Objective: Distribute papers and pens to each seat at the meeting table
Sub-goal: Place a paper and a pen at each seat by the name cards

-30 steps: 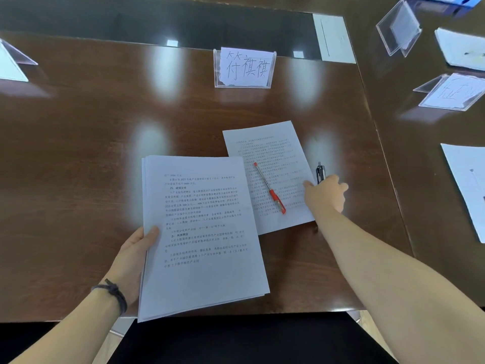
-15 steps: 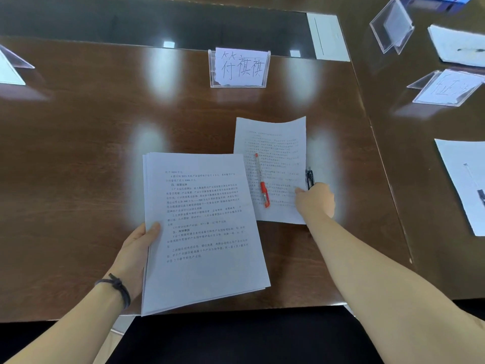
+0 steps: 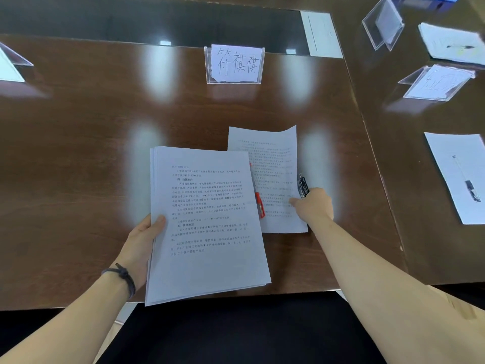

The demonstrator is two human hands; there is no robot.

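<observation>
My left hand (image 3: 143,239) grips a stack of printed papers (image 3: 207,224) by its left edge, held above the near part of the dark wooden table (image 3: 91,143). One printed sheet (image 3: 273,164) lies flat on the table to the right, its top right corner curled up. A red pen (image 3: 259,204) rests on that sheet, half hidden under the stack. My right hand (image 3: 313,206) presses on the sheet's right side with fingers closed around dark pens (image 3: 302,185).
A clear name card stand (image 3: 234,63) with handwriting stands behind the sheet. More stands sit at far left (image 3: 10,67) and on the right (image 3: 438,82). On the right side lie a paper with a pen (image 3: 459,177) and another paper (image 3: 451,44).
The single sheet has turned from tilted to nearly straight and slid closer under my right hand. The stack in my left hand now covers part of the red pen.
</observation>
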